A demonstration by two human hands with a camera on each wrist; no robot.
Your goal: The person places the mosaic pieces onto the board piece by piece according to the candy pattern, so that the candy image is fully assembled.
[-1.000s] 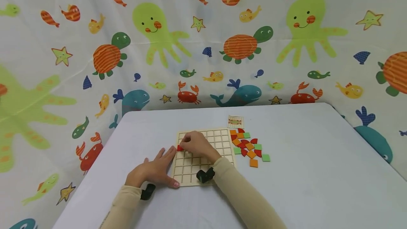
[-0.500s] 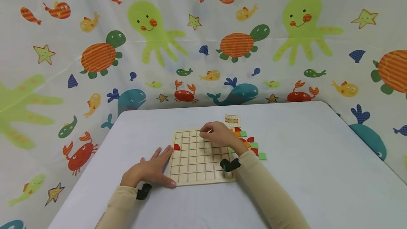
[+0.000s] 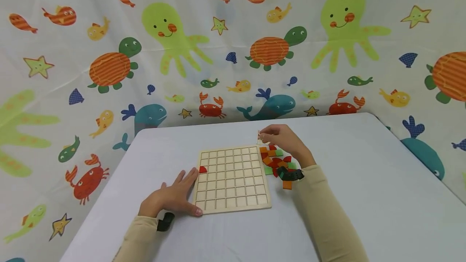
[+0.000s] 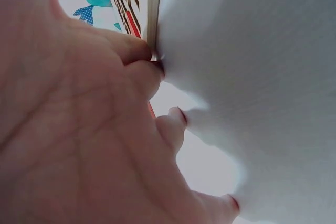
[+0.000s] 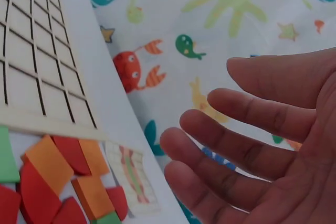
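My left hand [image 3: 171,199] rests with spread fingers against the left edge of a pale wooden grid board [image 3: 220,193]. One red quarter-round piece [image 3: 202,169] sits in a cell at the board's left side. Beyond the board's far right corner, my right hand [image 3: 285,138] hovers over a small pattern card [image 5: 131,174], partly covering it in the head view. Its fingers are loosely bent and hold nothing in the right wrist view. The card, printed with a red, orange and green design on a grid, lies close to the loose pieces.
Beside the board's right edge lies a pile of flat pieces: orange squares [image 3: 287,184], red quarter-rounds [image 5: 39,195] and green squares [image 5: 6,156]. They overlap each other. All of it is on a white table [image 3: 349,165], backed by a sea-animal curtain [image 3: 218,19].
My right hand has left the red piece in its cell and moved right and away across the board to the pattern card. My left hand has stayed at the board's edge.
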